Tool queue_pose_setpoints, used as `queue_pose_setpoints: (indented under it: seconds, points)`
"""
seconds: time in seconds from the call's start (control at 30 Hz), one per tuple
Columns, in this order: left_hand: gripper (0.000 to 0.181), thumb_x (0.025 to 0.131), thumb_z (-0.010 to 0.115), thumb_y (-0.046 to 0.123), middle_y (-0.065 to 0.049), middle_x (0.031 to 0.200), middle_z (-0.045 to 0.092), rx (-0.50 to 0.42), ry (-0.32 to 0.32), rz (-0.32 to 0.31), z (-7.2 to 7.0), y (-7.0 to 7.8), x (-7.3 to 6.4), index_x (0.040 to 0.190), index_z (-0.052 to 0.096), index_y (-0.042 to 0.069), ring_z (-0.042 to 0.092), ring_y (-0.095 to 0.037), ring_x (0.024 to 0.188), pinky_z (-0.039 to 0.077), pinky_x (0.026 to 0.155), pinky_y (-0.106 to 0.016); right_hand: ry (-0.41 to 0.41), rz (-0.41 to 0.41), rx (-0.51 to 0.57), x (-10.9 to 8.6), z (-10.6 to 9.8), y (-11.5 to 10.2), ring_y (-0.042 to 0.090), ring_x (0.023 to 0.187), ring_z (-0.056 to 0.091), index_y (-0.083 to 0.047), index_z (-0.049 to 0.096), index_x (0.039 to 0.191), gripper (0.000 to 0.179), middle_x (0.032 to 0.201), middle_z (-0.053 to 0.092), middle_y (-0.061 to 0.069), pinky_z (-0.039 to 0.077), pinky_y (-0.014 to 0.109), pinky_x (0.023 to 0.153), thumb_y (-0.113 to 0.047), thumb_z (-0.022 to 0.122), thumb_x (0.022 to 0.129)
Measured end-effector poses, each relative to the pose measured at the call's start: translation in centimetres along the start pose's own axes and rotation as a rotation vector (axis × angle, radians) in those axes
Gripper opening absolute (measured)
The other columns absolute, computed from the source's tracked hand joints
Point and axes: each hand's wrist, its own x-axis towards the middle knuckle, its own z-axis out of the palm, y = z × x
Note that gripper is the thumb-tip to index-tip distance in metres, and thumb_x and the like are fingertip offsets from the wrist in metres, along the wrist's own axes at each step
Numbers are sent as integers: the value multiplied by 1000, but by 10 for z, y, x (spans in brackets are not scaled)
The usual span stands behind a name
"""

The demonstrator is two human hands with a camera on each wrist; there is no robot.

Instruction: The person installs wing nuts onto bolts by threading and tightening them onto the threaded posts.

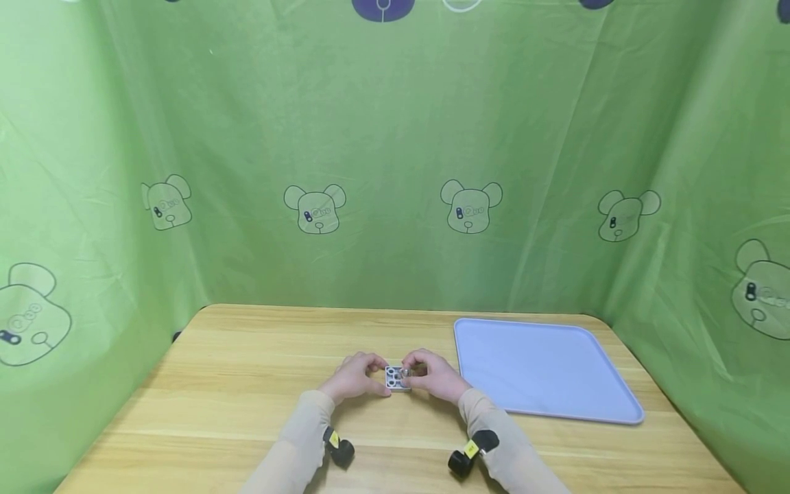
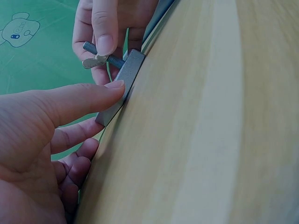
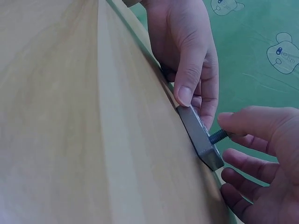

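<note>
A small grey metal block (image 1: pixel 393 386) with round holes in its top face lies flat on the wooden table in front of me. My left hand (image 1: pixel 353 381) grips its left end, thumb on the near side (image 2: pixel 110 92) and fingers behind. From the block's right half rises a threaded bolt (image 3: pixel 217 136). Partway along it sits a wing nut (image 2: pixel 95 61), with thread showing above and below in the left wrist view. My right hand (image 1: pixel 437 377) pinches the wing nut between thumb and fingers. In the right wrist view those fingers hide the nut.
A pale lilac tray (image 1: pixel 543 367) lies on the table to the right, its left edge close to my right hand. Green curtains (image 1: pixel 395 261) with printed bear heads hang behind the table (image 1: pixel 247 357) and along both sides. Each forearm wears a black wrist camera (image 1: pixel 464 461).
</note>
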Motion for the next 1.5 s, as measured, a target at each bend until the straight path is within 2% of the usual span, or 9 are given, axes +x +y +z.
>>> queue_pose_setpoints:
  seconds: [0.1,0.27,0.43,0.7,0.93,1.07,1.23,1.5]
  points:
    - [53,66,85,30,-4,109,60,-2,3,-1,0,0,0,114,66,18,48,-22,102,40,90,-47,2,6,-2,0,0,0,24,105,59,-6,61,93,17,109,64,12,48,49,98,-13,72,82]
    - [53,66,85,29,-5,109,60,-2,9,-3,0,0,0,114,67,17,49,-22,100,41,90,-47,32,7,-15,0,-2,0,29,109,58,-5,62,95,10,111,66,14,42,56,102,-10,59,87]
    - [53,65,85,30,-5,109,60,-2,10,-8,0,1,0,113,67,17,49,-22,100,41,91,-49,52,27,-3,0,-2,-1,32,114,58,-6,64,95,12,113,67,14,38,58,104,-8,52,91]
    - [53,65,85,29,-5,110,60,-13,10,-9,0,1,-1,113,67,17,49,-22,102,39,92,-51,2,14,-4,0,-2,-1,30,109,59,-3,62,106,23,110,66,13,44,54,102,-3,57,84]
    - [52,66,85,30,-4,111,60,-9,5,-7,0,1,-1,113,66,18,49,-22,103,39,92,-50,-50,-21,24,-4,-2,-8,41,117,56,3,60,116,33,119,63,22,40,59,104,-1,65,84]
    - [51,66,85,30,-4,110,60,-9,2,-6,-1,1,-1,113,67,18,48,-22,102,39,91,-48,-50,-41,13,-2,-2,0,34,113,58,-2,64,108,26,117,63,17,46,53,101,-3,67,83]
    - [52,66,85,30,-4,109,60,-11,-1,-5,-1,1,-1,113,66,18,48,-22,102,38,91,-47,-40,-35,-8,-1,-1,-1,26,106,60,-6,65,97,15,112,63,13,50,47,97,-5,67,82]
    - [52,66,85,30,-4,109,59,-3,-1,-3,-1,1,-1,114,66,18,48,-22,102,39,91,-48,-12,-17,-16,0,0,0,20,101,57,-5,62,92,15,107,64,11,48,41,94,-9,72,81]
